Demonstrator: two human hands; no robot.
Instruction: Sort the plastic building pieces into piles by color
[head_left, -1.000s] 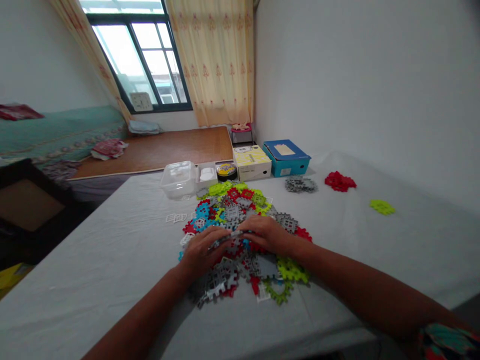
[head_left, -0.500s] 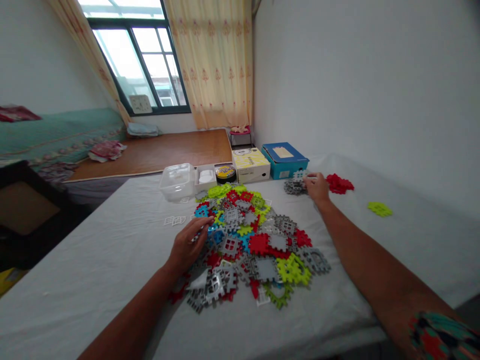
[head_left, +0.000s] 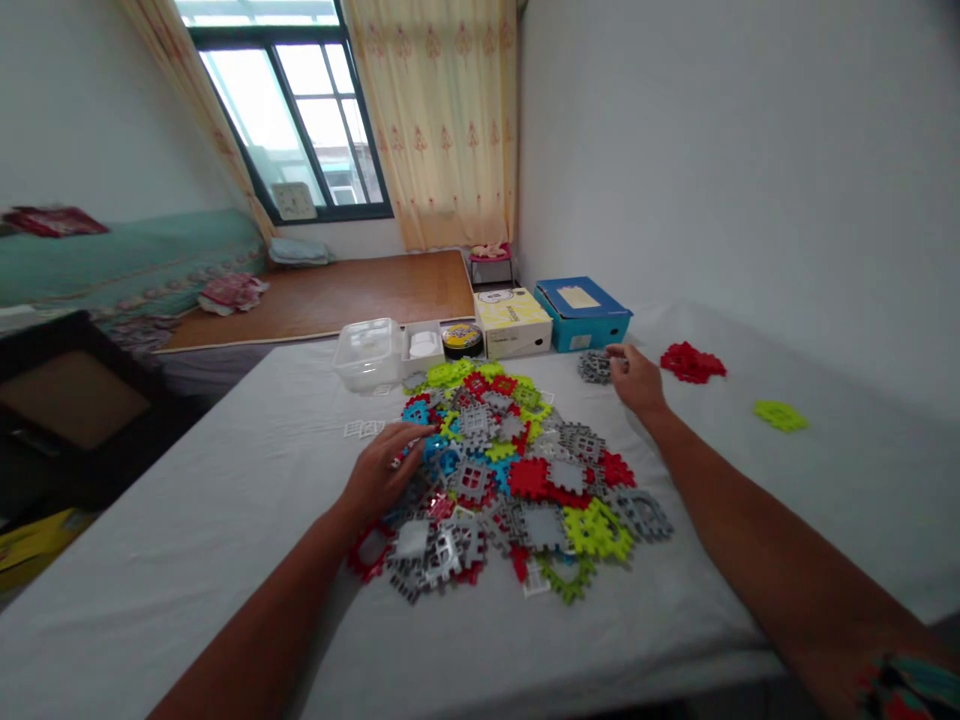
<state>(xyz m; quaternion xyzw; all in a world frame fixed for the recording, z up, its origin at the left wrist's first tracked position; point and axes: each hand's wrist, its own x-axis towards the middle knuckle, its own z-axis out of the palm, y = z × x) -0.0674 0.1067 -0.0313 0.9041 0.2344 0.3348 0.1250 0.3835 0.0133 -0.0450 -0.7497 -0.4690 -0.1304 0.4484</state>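
A heap of interlocking plastic building tiles, grey, red, lime green and blue, lies on the white-covered table. My left hand rests at the heap's left edge, fingers stretched over blue and grey pieces; its grip is open. Farther off on the right, my right hand is at a small pile of grey tiles, thumb and fingertips closed on the edge of a grey tile there. Right of that hand sits a pile of red tiles, with a lime green tile lying apart from it.
Along the table's far edge stand a clear plastic tub, a small white box, a round black-and-yellow tin, a yellow-and-white box and a blue box. Thin white lattice pieces lie left of the heap. A wall runs along the right.
My right hand has lowered the grey tile, held upright before, onto the small grey pile. My left hand has stayed at the heap, its fingers flatter. The view has shifted slightly.
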